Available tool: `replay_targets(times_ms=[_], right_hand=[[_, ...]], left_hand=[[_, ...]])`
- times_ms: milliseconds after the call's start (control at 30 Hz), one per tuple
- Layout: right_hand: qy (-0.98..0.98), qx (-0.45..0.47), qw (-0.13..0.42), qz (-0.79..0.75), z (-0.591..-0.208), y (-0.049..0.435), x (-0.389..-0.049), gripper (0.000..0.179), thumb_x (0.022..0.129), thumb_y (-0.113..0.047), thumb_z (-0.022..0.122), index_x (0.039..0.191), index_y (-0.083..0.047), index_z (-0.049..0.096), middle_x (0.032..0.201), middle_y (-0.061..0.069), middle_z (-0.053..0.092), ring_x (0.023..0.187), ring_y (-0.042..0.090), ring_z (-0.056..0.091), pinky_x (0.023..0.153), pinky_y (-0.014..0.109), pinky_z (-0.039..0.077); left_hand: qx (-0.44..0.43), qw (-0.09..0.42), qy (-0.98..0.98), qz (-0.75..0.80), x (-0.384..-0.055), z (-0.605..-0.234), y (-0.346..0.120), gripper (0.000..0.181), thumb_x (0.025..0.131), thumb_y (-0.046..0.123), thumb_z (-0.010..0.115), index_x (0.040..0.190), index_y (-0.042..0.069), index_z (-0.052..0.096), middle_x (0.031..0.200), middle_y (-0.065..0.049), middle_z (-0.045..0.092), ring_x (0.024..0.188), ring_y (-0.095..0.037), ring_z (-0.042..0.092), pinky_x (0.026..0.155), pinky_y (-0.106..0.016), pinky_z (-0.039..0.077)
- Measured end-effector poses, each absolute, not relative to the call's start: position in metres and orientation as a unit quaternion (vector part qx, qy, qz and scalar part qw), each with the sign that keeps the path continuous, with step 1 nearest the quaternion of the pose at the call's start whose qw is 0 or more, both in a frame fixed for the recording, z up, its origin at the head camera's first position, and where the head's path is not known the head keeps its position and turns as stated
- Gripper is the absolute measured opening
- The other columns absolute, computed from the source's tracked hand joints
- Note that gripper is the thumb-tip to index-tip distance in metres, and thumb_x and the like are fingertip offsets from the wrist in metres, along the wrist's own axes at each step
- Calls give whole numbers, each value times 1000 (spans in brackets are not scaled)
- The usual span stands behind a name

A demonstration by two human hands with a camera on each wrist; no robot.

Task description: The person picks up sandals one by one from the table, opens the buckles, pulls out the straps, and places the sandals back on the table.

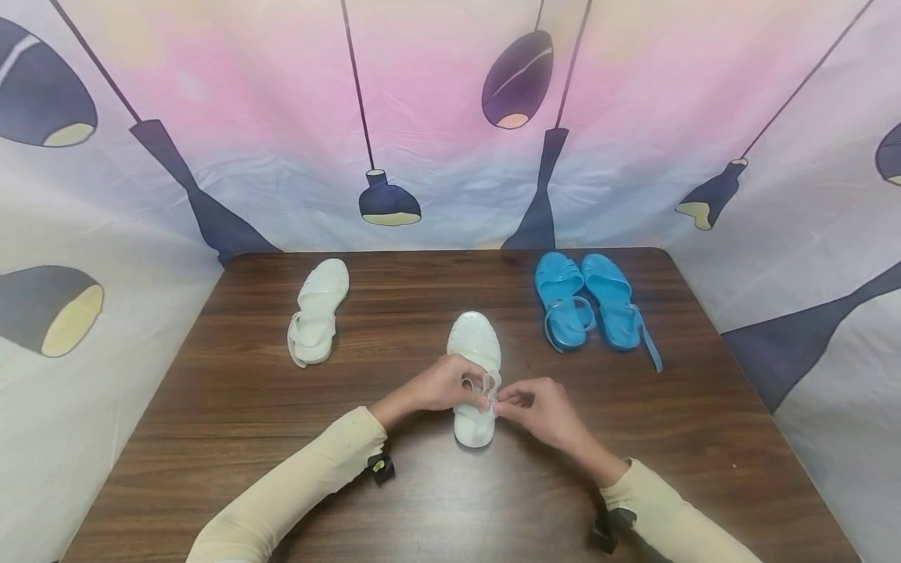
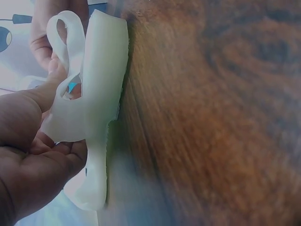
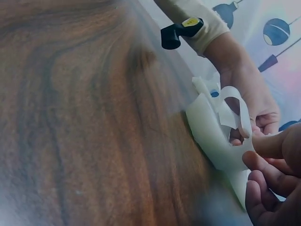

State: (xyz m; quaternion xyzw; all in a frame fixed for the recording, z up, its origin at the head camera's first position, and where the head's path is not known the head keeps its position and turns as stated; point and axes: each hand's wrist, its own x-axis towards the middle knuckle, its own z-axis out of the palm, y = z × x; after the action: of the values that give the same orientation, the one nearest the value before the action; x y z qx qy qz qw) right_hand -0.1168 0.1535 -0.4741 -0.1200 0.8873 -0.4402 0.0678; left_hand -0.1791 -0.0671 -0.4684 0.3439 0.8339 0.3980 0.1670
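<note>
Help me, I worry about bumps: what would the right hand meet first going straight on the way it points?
The strap of the white sandal, which the right hand pinches; just past that, probably the left hand, though depth there is hard to judge.

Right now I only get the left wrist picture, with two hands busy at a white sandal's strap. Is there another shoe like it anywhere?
Observer: Yes, the head view shows a second white sandal lying to the left of the held sandal.
Visitor: How nice! And what's over on the other side?
Observer: Two blue sandals, side by side, at the far right of the head view's row of shoes.
Visitor: My picture shows no clothes at all. Can you make any out?
Observer: Yes, a pair of pale yellow sleeves, coming in from the bottom of the head view.
</note>
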Motion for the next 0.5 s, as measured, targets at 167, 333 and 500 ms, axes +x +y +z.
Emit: replay_targets(times_ms=[167, 333, 500], right_hand=[[897, -115, 42, -424, -473, 149, -114, 9, 87, -16, 83, 95, -17, 80, 90, -8, 76, 84, 7, 68, 79, 35, 59], [904, -108, 16, -414, -474, 145, -114, 8, 87, -13, 82, 93, -17, 79, 90, -8, 76, 86, 7, 68, 82, 37, 59], [906, -109, 13, -409, -474, 144, -115, 5, 89, -14, 80, 93, -16, 78, 89, -9, 75, 84, 7, 67, 83, 39, 59]], left_hand=[[339, 171, 834, 399, -179, -467, -68, 12, 82, 19, 86, 90, 13, 78, 72, 12, 62, 62, -2, 48, 57, -20, 43], [338, 168, 836, 400, -178, -466, -69, 11, 82, 19, 86, 87, 14, 77, 72, 12, 62, 61, -2, 48, 57, -20, 43], [337, 164, 836, 401, -177, -465, -69, 13, 82, 20, 87, 83, 14, 75, 71, 12, 62, 63, -2, 49, 58, -20, 44]])
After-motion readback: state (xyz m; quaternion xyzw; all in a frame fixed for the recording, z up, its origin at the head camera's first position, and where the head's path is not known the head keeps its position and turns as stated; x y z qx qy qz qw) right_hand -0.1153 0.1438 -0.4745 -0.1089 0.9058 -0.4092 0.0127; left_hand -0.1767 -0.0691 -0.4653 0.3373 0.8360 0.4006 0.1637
